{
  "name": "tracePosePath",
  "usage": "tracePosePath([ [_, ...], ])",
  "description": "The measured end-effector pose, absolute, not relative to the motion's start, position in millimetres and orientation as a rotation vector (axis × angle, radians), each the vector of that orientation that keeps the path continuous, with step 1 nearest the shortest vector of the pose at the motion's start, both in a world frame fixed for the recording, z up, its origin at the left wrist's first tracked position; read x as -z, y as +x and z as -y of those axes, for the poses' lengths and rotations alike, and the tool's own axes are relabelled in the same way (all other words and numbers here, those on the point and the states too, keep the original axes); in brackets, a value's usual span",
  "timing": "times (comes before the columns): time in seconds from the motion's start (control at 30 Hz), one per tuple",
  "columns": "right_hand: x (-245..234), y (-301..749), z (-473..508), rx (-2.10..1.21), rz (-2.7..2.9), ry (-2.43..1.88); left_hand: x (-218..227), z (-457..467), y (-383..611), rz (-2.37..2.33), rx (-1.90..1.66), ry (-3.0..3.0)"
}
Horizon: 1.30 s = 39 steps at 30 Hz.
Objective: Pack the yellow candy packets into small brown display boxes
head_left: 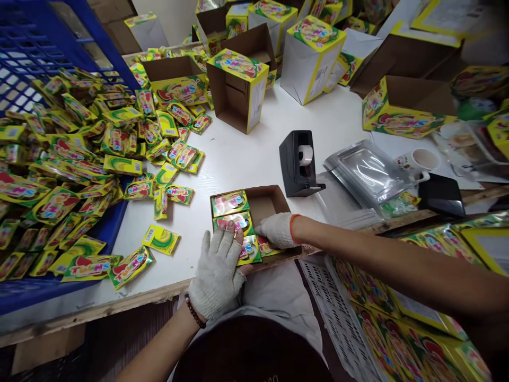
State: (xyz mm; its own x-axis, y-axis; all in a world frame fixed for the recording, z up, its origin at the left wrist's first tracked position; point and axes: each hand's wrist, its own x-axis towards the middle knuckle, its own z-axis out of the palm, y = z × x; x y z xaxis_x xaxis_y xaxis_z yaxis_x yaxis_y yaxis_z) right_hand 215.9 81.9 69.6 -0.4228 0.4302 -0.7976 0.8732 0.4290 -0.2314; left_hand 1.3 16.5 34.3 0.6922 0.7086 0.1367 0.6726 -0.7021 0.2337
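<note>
A shallow open cardboard box sits at the table's near edge. Its left side and front hold several small yellow-green fruit-print packets lettered "TWINS"; bare brown cardboard shows at the back right. My left hand, in a white fingertip-less glove, lies with fingers stretched over the packets at the box's left front. My right hand, gloved with an orange cuff, reaches inside the box from the right. Its fingers are curled down at a packet in the front row, partly hidden beneath the hand.
Loose packets spill from a tipped blue crate on the left. A black tape dispenser stands behind the box. Clear plastic trays and a mug are rightward. Display boxes line the back; a white crate is below.
</note>
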Motion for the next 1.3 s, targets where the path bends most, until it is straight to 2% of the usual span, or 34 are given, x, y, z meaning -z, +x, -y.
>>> tracePosePath([
  [0.13, -62.0, 211.5, -66.5, 0.804, -2.045, 1.253, -33.3, -20.9, -16.2, -1.034, -0.535, 2.599],
  [0.23, -50.9, 213.7, -56.7, 0.755, -2.056, 1.401, -29.2, -38.8, -52.2, -1.387, -0.655, 2.476],
  [0.33, -47.0, 217.9, -55.1, 0.764, -2.121, 1.485, -24.5, -63.0, -94.4, -1.964, -0.369, 2.326],
  [0.43, -64.4, 221.6, -56.2, 0.739, -2.106, 1.535, -24.0, -78.8, -121.6, -2.116, -0.058, 2.162],
  [0.53, -97.5, 215.7, -49.9, 0.597, -2.150, 1.723, -34.3, -70.3, -124.9, -1.902, -0.372, 1.955],
  [0.63, -120.7, 189.2, -36.0, 0.576, -2.496, 1.846, -50.6, -40.6, -108.4, -1.277, -0.678, 1.566],
  [0.7, -123.7, 162.0, -27.6, 0.656, -2.751, 1.686, -58.4, -21.0, -96.8, -0.872, -0.672, 1.324],
  [0.77, -120.7, 133.6, -23.0, 0.728, -2.866, 1.459, -61.1, -10.0, -96.8, -0.703, -0.658, 1.224],
  [0.83, -117.8, 109.6, -22.1, 0.730, -2.828, 1.360, -59.2, -10.0, -114.2, -0.881, -0.682, 1.322],
  [0.9, -117.6, 90.7, -22.9, 0.614, -2.729, 1.368, -54.6, -18.3, -144.2, -1.375, -0.610, 1.579],
  [0.97, -117.5, 74.2, -23.6, 0.458, -2.668, 1.330, -48.9, -29.3, -174.5, -1.899, -0.281, 1.844],
  [1.03, -112.6, 56.9, -24.3, 0.351, -2.665, 1.251, -43.2, -37.7, -194.0, -2.166, 0.008, 1.969],
  [1.1, -99.9, 38.9, -26.4, 0.305, -2.690, 1.194, -37.9, -41.4, -198.9, -2.189, 0.006, 1.970],
  [1.3, -35.4, 6.6, -36.7, 0.461, -2.832, 1.406, -18.2, -33.9, -168.1, -1.765, -0.541, 1.664],
])
